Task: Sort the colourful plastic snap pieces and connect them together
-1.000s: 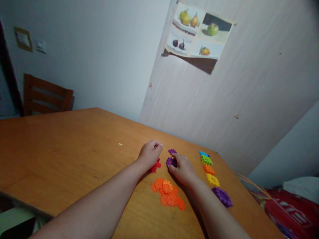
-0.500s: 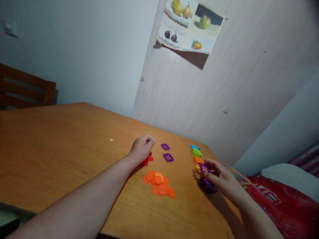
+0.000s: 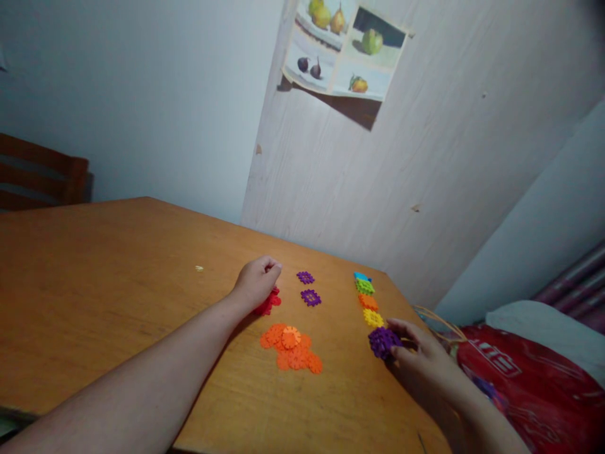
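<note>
Closed in a loose fist, my left hand (image 3: pixel 256 280) is beside the red pieces (image 3: pixel 268 304); what it may hold is hidden. My right hand (image 3: pixel 414 347) has its thumb and fingers on the purple pile (image 3: pixel 384 342) at the near end of a row. Beyond that pile come yellow (image 3: pixel 373 318), orange (image 3: pixel 368 302), green (image 3: pixel 365 287) and blue pieces (image 3: pixel 362 277). Two purple square pieces (image 3: pixel 311 297) lie apart between my hands. Several round orange pieces (image 3: pixel 297 355) overlap in a heap nearer to me.
The wooden table (image 3: pixel 118 271) meets the wall at its back edge. Small pale bits (image 3: pixel 199 268) lie left of my left hand. A red bag (image 3: pixel 524 384) is at the right, a wooden chair (image 3: pixel 42 173) at the far left.
My right hand has lowered the purple square piece onto the purple pile, baring the yellow and orange pieces. My left hand keeps its closed pose. The whole view has shifted slightly.
</note>
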`<state>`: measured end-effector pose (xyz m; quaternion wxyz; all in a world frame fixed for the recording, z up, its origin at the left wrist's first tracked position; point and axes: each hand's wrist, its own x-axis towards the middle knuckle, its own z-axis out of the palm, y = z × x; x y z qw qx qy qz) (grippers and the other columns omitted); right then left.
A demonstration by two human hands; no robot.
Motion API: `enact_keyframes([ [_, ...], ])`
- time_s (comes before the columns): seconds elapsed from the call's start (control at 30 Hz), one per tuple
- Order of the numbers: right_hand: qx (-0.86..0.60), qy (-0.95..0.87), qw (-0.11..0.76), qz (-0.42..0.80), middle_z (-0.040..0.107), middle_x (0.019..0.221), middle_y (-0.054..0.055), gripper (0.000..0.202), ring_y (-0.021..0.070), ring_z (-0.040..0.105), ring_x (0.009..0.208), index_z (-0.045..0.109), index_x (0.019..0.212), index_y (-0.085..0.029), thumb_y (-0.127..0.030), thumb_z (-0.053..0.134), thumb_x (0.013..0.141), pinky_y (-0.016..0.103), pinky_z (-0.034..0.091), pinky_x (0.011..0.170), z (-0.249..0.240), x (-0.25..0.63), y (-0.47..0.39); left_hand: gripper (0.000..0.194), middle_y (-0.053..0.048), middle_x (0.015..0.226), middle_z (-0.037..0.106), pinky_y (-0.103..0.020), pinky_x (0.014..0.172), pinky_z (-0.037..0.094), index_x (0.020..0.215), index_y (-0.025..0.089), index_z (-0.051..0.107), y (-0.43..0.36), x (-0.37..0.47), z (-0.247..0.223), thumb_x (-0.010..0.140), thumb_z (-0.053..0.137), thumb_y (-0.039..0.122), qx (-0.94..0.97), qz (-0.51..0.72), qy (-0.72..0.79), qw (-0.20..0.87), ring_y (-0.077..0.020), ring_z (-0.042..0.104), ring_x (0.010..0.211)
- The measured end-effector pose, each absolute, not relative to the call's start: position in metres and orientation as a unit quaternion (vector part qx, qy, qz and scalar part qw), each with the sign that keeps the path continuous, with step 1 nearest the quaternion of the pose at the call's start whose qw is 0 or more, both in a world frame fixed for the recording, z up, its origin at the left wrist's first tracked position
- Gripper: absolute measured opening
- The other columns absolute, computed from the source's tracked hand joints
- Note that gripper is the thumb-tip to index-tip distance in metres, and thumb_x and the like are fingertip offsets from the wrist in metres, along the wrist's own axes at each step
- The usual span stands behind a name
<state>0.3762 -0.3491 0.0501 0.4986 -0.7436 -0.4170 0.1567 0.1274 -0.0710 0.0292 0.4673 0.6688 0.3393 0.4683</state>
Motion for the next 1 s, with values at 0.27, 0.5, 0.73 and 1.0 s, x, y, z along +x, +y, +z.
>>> enact_keyframes([
  [0.27,-0.758,-0.425,0.477,0.133,0.074,0.108,0.014,0.047,0.0286,0.070,0.095,0.072,0.112,-0.020,-0.034,0.067,0.067,0.038,0.056,0.080,0.064,0.381,-0.353,0.026,-0.001,0.072,0.063,-0.020,0.048,0.042,0.080,0.019,0.058,-0.067,0.128,0.026,0.085,0.058,0.044,0.672,0.462,0.341,0.467,-0.0122,0.063,0.052],
  [0.5,-0.760,-0.514,0.394,0.053,0.070,0.121,0.012,0.042,0.0270,0.067,0.101,0.071,0.115,-0.022,-0.043,0.063,0.080,0.041,0.053,0.090,0.065,0.373,-0.320,0.023,-0.001,0.070,0.062,-0.020,0.049,0.041,0.080,0.018,0.058,-0.071,0.127,0.029,0.087,0.057,0.041,0.680,0.450,0.352,0.459,-0.0131,0.063,0.054],
  [0.73,-0.760,-0.585,0.281,0.042,0.070,0.123,0.013,0.042,0.0261,0.063,0.112,0.069,0.121,-0.017,-0.033,0.056,0.085,0.038,0.047,0.097,0.041,0.320,-0.232,0.023,-0.001,0.068,0.061,-0.021,0.052,0.043,0.079,0.019,0.057,-0.074,0.126,0.032,0.088,0.055,0.040,0.682,0.447,0.348,0.462,-0.0146,0.064,0.059],
  [1.0,-0.805,-0.576,0.141,-0.023,0.073,0.112,0.014,0.041,0.0277,0.064,0.105,0.069,0.117,-0.019,-0.046,0.056,0.089,0.034,0.045,0.085,0.029,0.299,-0.186,0.024,0.001,0.065,0.058,-0.021,0.049,0.040,0.076,0.019,0.056,-0.079,0.130,0.028,0.088,0.053,0.040,0.692,0.433,0.341,0.466,-0.0132,0.060,0.054],
])
